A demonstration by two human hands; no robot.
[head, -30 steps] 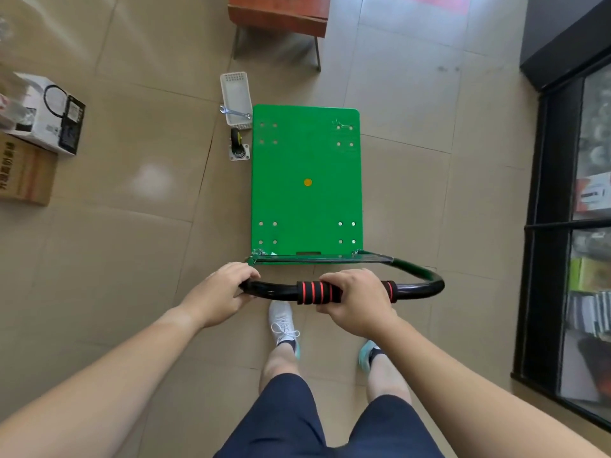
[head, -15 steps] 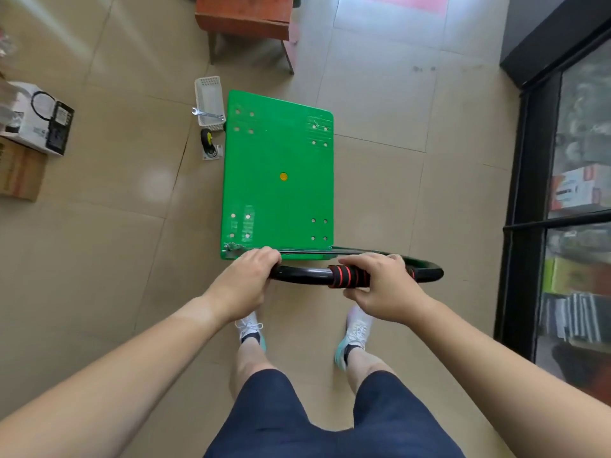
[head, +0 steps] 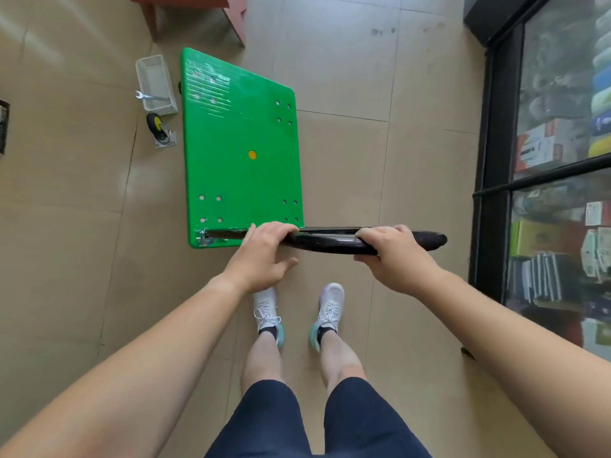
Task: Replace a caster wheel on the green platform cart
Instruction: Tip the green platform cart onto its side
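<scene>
basket and loose caster beside cart left edge, open floor on right

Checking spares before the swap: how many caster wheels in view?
1: a loose caster wheel on the floor left of the green cart, beside the white basket. Any mounted under the cart are hidden.

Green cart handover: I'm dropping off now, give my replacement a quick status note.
Left hand: fingers hooked over the black handle, thumb free.
Right hand: grips the handle.
Green cart stands deck-up. Caster wheel lies loose on the floor at its left; wrench rests across the white basket.
Done: cannot tell, underside hidden.
Left: probably flip the cart, swap the wheel.
</scene>
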